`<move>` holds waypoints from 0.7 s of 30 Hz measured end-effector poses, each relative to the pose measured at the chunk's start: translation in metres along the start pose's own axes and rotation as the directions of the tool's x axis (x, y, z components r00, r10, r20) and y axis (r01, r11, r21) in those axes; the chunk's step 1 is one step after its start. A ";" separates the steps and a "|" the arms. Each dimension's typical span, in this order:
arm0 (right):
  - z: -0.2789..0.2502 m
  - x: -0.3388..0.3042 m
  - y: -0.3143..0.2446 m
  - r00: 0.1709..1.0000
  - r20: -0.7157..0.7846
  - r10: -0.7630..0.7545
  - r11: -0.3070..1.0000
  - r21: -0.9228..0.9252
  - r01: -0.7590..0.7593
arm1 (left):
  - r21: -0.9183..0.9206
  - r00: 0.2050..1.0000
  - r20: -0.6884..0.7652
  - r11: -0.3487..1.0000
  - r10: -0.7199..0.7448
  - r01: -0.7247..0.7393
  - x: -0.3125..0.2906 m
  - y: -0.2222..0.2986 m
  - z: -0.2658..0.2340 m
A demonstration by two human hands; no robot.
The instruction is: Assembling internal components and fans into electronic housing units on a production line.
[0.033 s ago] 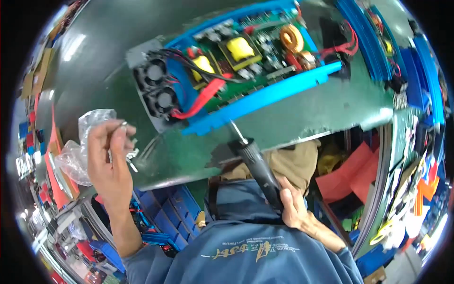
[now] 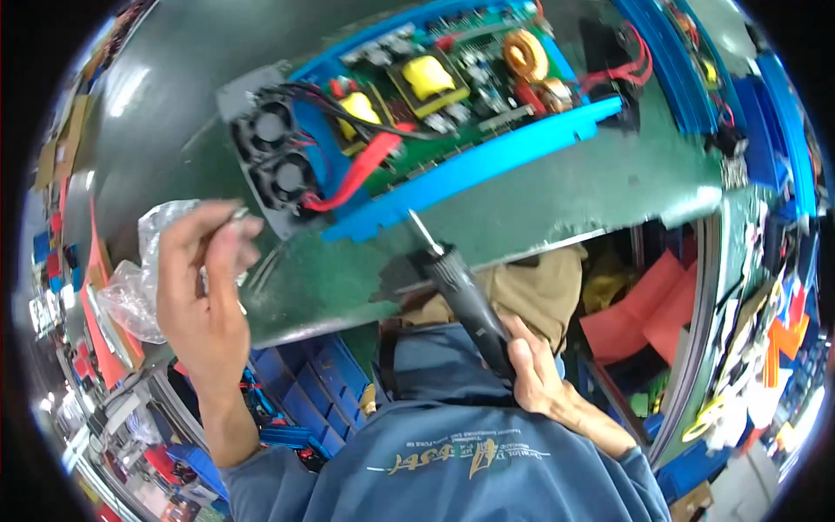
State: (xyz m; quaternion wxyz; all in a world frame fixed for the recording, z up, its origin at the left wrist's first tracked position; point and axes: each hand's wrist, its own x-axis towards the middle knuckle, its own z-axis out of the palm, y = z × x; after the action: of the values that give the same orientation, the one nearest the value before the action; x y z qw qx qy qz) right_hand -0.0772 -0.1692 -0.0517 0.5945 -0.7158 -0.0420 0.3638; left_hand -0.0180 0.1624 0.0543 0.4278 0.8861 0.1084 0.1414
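My right hand (image 2: 537, 370) is wrapped round the rear of a black electric screwdriver (image 2: 470, 309); its metal bit points up at the unit's near side wall, and I cannot tell whether the tip touches. My left hand (image 2: 204, 283) is closed in a pinch, holding a small silvery metal piece (image 2: 241, 213) at the fingertips, too small to make out fully. Ahead lies an open electronic power unit: a green circuit board (image 2: 474, 126) with yellow transformers (image 2: 428, 78) in a blue metal housing (image 2: 487, 170). A grey end plate with two black fans (image 2: 287, 178) closes its left end.
Behind my left hand lies a crumpled clear plastic bag (image 2: 130, 300). More blue housings (image 2: 674, 74) stand at the right. Red cables (image 2: 631, 74) trail from the unit's right end. The green table's front edge (image 2: 322, 333) runs before my body, with blue bins (image 2: 317, 378) below.
The unit sits slightly further left and up in the picture, and the screwdriver has shifted slightly the same way. My left hand has turned a little, the small metal piece still pinched.
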 end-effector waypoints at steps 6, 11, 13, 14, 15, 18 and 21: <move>0.002 0.009 -0.018 0.999 -0.036 -0.024 0.999 0.029 0.025 | 0.308 0.711 0.464 0.656 0.529 -0.689 0.047 0.043 0.063; 0.010 0.008 -0.007 0.991 -0.077 -0.113 0.993 0.014 0.114 | 0.479 0.647 0.574 0.434 0.502 -0.763 0.043 0.045 0.065; 0.013 0.007 -0.006 0.989 -0.067 -0.132 0.990 0.033 0.135 | 0.510 0.647 0.601 0.397 0.469 -0.763 0.041 0.046 0.063; 0.013 0.006 -0.004 0.989 -0.064 -0.135 0.990 0.037 0.137 | 0.502 0.620 0.617 0.365 0.485 -0.784 0.042 0.045 0.061; 0.013 0.005 -0.002 0.988 -0.073 -0.135 0.990 0.031 0.138 | 0.492 0.593 0.632 0.333 0.499 -0.804 0.044 0.045 0.061; 0.011 0.007 -0.004 0.990 -0.064 -0.122 0.992 0.024 0.124 | 0.518 0.590 0.664 0.287 0.460 -0.806 0.049 0.044 0.060; 0.011 0.011 -0.008 0.989 -0.076 -0.126 0.992 0.023 0.128 | 0.489 0.581 0.670 0.313 0.462 -0.814 0.054 0.042 0.060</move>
State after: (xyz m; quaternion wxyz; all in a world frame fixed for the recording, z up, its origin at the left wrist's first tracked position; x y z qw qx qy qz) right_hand -0.0727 -0.1521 -0.0506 0.6276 -0.7163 -0.0601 0.2990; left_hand 0.0563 0.1103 0.0608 -0.0733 0.9476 -0.3060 0.0544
